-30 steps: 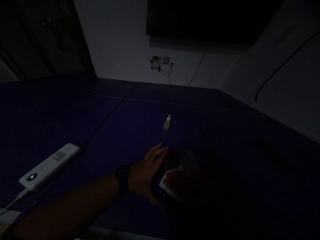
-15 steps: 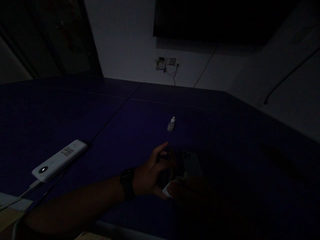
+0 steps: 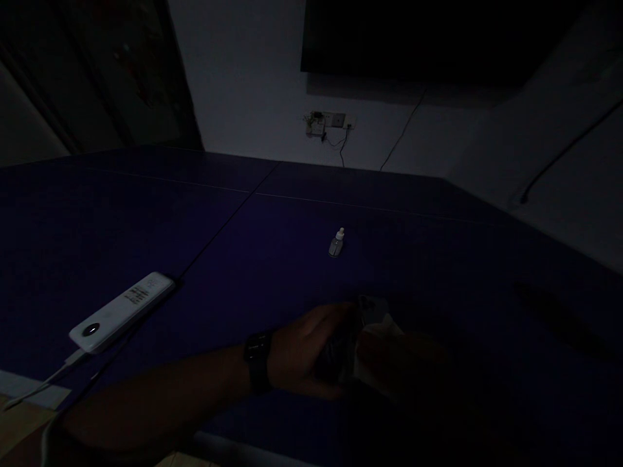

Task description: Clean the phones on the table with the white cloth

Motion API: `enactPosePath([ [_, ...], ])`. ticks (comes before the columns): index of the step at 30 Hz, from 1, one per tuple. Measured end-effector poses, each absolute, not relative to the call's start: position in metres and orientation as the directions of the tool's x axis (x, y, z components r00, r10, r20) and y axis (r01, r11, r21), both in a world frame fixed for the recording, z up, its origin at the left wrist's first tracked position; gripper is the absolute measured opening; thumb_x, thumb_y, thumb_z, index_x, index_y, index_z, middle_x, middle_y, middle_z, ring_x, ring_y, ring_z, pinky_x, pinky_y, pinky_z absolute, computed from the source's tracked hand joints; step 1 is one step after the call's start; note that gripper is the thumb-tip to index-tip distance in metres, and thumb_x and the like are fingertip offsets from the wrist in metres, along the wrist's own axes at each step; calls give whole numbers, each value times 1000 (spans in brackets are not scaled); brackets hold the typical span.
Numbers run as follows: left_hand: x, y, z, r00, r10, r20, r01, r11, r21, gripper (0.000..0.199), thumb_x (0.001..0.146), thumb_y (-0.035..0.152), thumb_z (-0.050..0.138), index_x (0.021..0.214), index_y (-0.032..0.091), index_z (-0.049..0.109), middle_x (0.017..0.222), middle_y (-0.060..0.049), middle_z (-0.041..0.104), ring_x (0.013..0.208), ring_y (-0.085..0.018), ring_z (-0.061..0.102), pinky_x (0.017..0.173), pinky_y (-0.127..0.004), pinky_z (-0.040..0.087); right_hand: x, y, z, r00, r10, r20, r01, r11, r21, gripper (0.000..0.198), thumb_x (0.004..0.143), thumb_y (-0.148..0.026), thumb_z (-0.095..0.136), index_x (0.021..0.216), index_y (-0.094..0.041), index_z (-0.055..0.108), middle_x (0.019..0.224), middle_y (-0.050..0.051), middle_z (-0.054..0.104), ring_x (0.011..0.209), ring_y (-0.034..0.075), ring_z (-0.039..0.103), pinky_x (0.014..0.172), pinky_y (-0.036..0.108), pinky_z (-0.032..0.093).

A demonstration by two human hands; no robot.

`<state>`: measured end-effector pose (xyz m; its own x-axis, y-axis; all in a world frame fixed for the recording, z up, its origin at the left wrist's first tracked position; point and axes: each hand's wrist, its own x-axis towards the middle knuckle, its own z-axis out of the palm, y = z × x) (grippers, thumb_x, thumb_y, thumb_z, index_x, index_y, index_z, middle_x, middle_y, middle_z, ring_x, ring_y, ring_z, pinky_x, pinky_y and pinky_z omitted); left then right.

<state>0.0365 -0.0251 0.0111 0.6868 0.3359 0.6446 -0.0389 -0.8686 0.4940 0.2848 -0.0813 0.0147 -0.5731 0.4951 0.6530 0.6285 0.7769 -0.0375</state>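
Note:
In dim light, a phone (image 3: 374,307) shows its pale back and camera lenses between my two hands. My left hand (image 3: 304,350), with a dark watch on the wrist, is closed along the phone's left side, fingertips near its top edge. A dark patch inside the left hand's curl is too dark to make out. My right hand (image 3: 389,357) lies deep in shadow and presses a crumpled white tissue or cloth (image 3: 364,373) against the phone's back. Most of the phone's lower part is hidden. A small clear bottle with a white cap (image 3: 335,244) stands beyond the hands.
A white power bank (image 3: 124,311) with a lit round display and a plugged-in cable (image 3: 41,388) lies at the left on the dark blue table (image 3: 272,259). Wall sockets (image 3: 335,121) with hanging cords and a large dark screen (image 3: 413,39) are at the back.
My left fingers, raised and spread before, have come down and closed along the phone. My right hand has moved the white tissue or cloth up and right over the phone's back.

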Motion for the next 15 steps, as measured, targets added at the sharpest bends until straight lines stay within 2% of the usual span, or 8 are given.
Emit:
enactPosePath([
  [5,38,-25,9,699,325,637,3,-892,453,113,83,60,71,160,22,-2,158,-21,32,140,-41,43,112,-54,46,283,-68,20,-549,448,706,623,782,-12,43,101,-33,49,144,-33,54,120,4,75,106,26,71,92,41,58],
  [9,39,-24,9,679,318,662,-2,-901,434,111,82,62,71,160,21,3,153,-22,37,136,-40,46,108,-53,49,275,-60,20,-497,465,733,655,755,-35,45,101,-36,48,144,-30,54,119,7,74,106,29,71,93,46,57],
  [15,35,-22,6,677,330,658,-4,-892,452,113,81,67,70,159,22,3,150,-22,39,134,-40,49,106,-52,52,277,-74,21,-530,479,700,628,777,-56,28,101,-35,54,127,-30,64,126,7,68,106,24,67,90,41,57],
])
